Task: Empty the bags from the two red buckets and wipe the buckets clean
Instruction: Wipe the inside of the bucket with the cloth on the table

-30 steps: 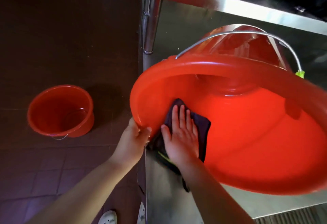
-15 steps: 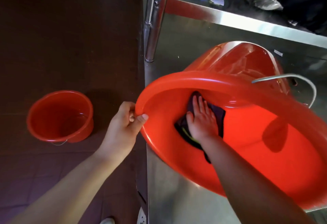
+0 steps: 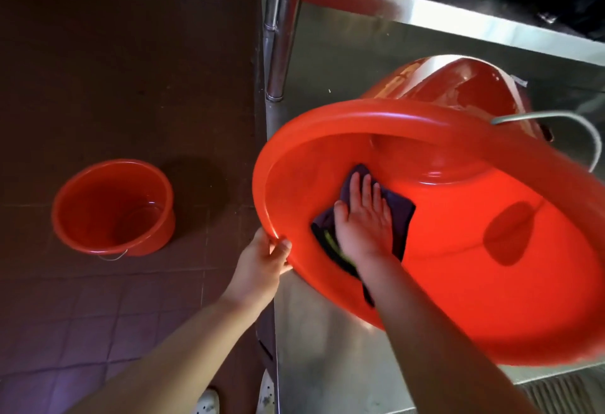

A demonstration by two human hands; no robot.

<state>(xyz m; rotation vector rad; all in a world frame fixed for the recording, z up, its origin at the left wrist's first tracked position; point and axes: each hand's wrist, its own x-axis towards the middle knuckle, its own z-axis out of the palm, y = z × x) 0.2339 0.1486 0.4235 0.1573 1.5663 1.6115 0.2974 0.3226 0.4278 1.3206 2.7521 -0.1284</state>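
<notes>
A large red bucket [image 3: 474, 250] lies tilted on its side on a steel table [image 3: 327, 364], its mouth facing me and its wire handle [image 3: 556, 122] hanging at the right. My left hand [image 3: 262, 263] grips the rim at the lower left. Inside, my right hand [image 3: 363, 220] presses flat, fingers straight, on a dark purple cloth [image 3: 399, 214] against the inner wall. A second, smaller red bucket [image 3: 113, 207] stands upright on the dark tiled floor at the left, with nothing visible inside it.
A steel table leg [image 3: 281, 27] rises at the table's left edge. A raised steel shelf [image 3: 458, 17] runs along the back with paper and dark items on it. White shoes [image 3: 209, 400] show at the bottom, on the brown tiled floor.
My right hand with the cloth slid from near the rim deeper into the bucket, then back a little. My left hand shifted its hold lower along the rim. The wire handle swung to the right.
</notes>
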